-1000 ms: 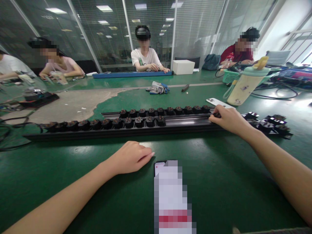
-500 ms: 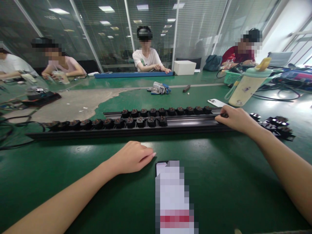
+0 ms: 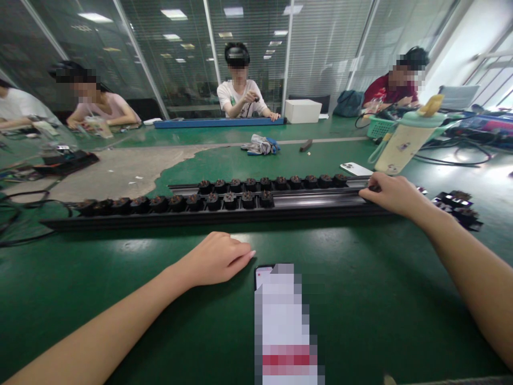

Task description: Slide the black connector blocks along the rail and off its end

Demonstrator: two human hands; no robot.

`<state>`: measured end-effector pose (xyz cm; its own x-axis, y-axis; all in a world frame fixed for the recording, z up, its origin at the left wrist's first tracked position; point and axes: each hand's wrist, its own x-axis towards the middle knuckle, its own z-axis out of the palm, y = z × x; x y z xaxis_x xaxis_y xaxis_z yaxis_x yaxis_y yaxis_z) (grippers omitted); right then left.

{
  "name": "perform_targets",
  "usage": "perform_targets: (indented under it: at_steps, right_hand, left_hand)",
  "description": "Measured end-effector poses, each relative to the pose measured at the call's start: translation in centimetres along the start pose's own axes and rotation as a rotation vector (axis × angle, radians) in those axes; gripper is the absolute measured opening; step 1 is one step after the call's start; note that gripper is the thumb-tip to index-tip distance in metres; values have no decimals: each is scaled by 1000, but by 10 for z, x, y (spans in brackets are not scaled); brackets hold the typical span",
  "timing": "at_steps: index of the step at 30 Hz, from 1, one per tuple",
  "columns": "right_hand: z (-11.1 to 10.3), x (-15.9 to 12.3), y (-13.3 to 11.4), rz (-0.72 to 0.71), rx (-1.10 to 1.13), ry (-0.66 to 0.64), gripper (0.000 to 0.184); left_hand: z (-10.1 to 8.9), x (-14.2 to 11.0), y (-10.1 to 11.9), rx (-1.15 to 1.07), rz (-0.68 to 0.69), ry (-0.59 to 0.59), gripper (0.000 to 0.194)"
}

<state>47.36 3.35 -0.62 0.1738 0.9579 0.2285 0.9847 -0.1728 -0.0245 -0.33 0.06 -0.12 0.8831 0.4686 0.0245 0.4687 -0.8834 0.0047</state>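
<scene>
My left hand (image 3: 218,259) rests on the green tabletop with its fingers curled closed, and nothing shows in it. My right hand (image 3: 393,195) is at the right part of the front black metal channel (image 3: 240,219), its thumb and fingers pinched on a small black socket module (image 3: 374,188), mostly hidden by the fingers. The front channel holds a row of black socket modules (image 3: 214,201) with copper contacts upward; a bare shiny stretch lies between the row and my right hand. Behind it runs a second channel (image 3: 182,190) with a similar row.
Loose socket modules (image 3: 459,206) lie beyond the right end. A phone (image 3: 284,321) lies in front of me. A white phone (image 3: 355,169), a cream tumbler (image 3: 406,144), gloves (image 3: 260,144) and a green basket (image 3: 379,127) are further back. Several people sit around the table.
My right hand has shifted slightly right along the channel, still pinching the black piece. My left hand stays put. The person opposite has raised one hand off the blue bar.
</scene>
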Motion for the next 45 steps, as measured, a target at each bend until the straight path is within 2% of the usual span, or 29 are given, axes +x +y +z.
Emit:
perform_targets:
  at_steps: [6,15,27,33,45]
  right_hand:
    - [0,-1,11,48,-12,-6,41]
    - [-4,-3,6,65,-49,-3,42]
    - [-9,-6,3,143,-90,-33,54]
    - [-12,-5,3,191,-109,-76,47]
    - [-17,-6,13,258,-91,-96,46]
  left_hand:
    - [-1,1,0,-21,-7,-2,40]
    - [-2,0,0,-28,-8,-3,40]
    - [-1,1,0,-24,-10,-13,41]
    - [-2,1,1,-40,-23,-21,41]
    - [-3,1,2,-8,-1,11,41]
